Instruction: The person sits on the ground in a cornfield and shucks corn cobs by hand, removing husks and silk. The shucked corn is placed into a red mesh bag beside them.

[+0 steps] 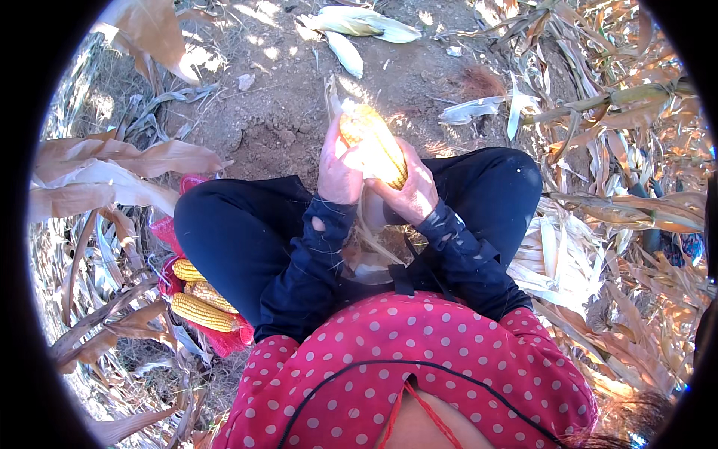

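A yellow ear of corn [377,140], its kernels bare and brightly sunlit, is tilted between my two hands above the gap between my bent legs. My left hand [339,175] grips its far, left side near the pale end. Around the near, right end wrap the fingers and thumb of my right hand [416,188]. Pale dry husk [367,221] hangs below the hands, and I cannot tell whether it is joined to the ear. Beside my left knee, several husked ears [203,312] lie on a red mesh bag [220,338], partly hidden by my leg.
Ears in pale husks [359,25] lie on the bare soil [280,106] ahead. Dry corn leaves [123,163] reach in from the left. On the right are a heap of husks [552,252] and a leaning corn stalk [617,100].
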